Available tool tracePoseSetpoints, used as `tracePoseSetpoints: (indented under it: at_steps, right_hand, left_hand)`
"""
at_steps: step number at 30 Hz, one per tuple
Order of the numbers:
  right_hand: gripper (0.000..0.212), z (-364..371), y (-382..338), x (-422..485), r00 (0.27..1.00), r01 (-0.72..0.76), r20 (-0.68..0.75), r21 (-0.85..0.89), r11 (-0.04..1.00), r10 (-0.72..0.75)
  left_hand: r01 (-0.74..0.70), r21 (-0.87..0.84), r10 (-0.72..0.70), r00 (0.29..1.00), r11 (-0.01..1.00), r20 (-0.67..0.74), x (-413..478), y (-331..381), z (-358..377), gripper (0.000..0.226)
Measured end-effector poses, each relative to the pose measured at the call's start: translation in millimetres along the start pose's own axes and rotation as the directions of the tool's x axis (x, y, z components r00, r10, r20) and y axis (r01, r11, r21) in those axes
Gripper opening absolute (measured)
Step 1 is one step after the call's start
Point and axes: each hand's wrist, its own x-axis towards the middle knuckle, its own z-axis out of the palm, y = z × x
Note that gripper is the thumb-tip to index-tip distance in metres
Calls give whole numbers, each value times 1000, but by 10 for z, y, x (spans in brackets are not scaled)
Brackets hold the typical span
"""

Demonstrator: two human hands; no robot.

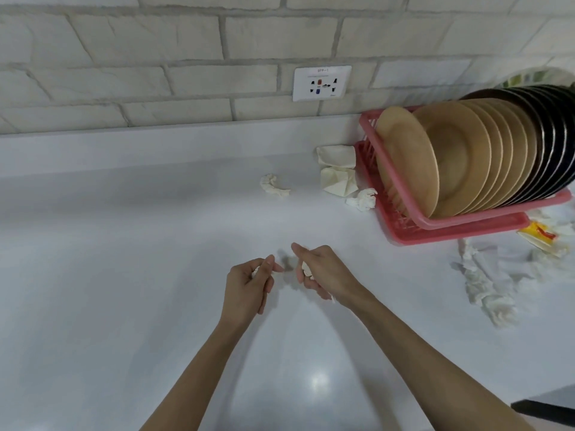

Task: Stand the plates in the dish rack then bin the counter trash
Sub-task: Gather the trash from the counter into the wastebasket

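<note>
Clamped grips both: the left hand [249,284] pinches a small crumpled white paper wad [255,271], the right hand [323,273] curls round a second wad [306,269], above the white surface [124,244]. Tan and black round plates [460,157] stand in the pink plastic dish rack [451,233]; crumpled tissues [273,185] lie beside it. Wall socket [322,83] label is unreadably blurred.

White worktop [124,244], pale brick wall [124,42].
Wall runs along the worktop's back edge; white socket [322,83] set in it, right of centre. Glossy top, light glare [317,382] near the front edge.
</note>
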Motion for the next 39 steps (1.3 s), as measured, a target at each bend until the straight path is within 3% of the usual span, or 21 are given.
tracePoseSetpoints:
  at_steps: [6, 13, 20, 25, 29, 34, 39]
  right_hand:
    - [22, -260, 188, -229, 999, 12, 35, 83, 996, -14]
    - [13, -602, 559, -707, 997, 79, 11, 149, 986, -82]
    - [51, -1020, 1125, -1453, 984, -74, -130, 330, 941, 123]
    - [23, -1349, 1708, -2191, 941, -26, -302, 386, 922, 154]
    - [22, -1560, 2247, -2754, 876, 76, -445, 504, 860, 183]
    - [22, -1742, 2897, -3354, 844, 114, -463, 647, 754, 270]
    - [20, -1873, 3333, -3750, 840, 95, -439, 698, 710, 320]
  left_hand:
    - [-16, 32, 14, 997, 999, 78, -52, 53, 256, 50]
    - [-7, 42, -1, 983, 999, 186, -269, 84, 752, 53]
    - [5, 107, -44, 931, 994, 361, -839, 136, 1502, 53]
    - [-82, 130, 6, 865, 988, 501, -1450, 159, 2170, 52]
    - [-96, 143, 3, 840, 985, 543, -2000, 94, 2756, 42]
    - [-110, 183, -23, 799, 977, 601, -2586, -49, 3343, 24]
    - [-160, 241, -57, 713, 957, 699, -2926, -152, 3756, 36]
